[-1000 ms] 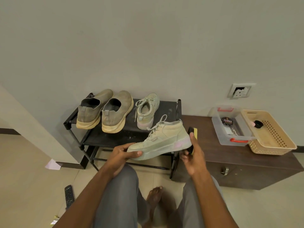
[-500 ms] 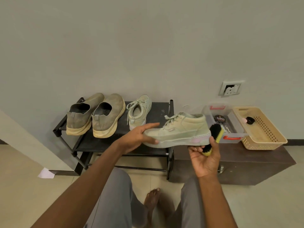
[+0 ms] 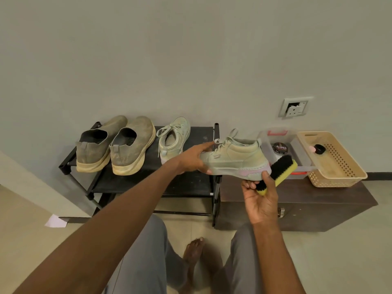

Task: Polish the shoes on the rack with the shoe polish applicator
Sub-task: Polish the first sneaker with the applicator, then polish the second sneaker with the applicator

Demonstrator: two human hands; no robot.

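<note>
A: Hands first. Left hand (image 3: 194, 160) holds the pale green high-top sneaker (image 3: 235, 159) at the toe end, thumb under the sole, index finger laid straight along the upper. Right hand (image 3: 259, 199) is wrapped round the shoe polish applicator (image 3: 275, 171), black sponge face up, yellow foam backing outward, tip just beside the sneaker's heel.

B: Sneaker's position?

A: Held in the air, off the shoe rack (image 3: 148, 181), roughly level, heel toward the clear plastic box (image 3: 294, 145). Its mate (image 3: 172, 141) sits on the rack beside the two grey slip-ons (image 3: 115, 145).

B: Handling?

A: My read: light shoe, soft upper, stiff rubber sole. Gripping only the toe lets the heel swing under brushing pressure. Better to hold at the midsole or put a hand inside. Applicator foam is squashy, so take it by the sides.

B: Polish?

A: Round tin (image 3: 279, 147) sits in the plastic box on the dark wooden chest (image 3: 307, 204). Beige basket (image 3: 339, 166) just beside it holds a small black object.
</note>
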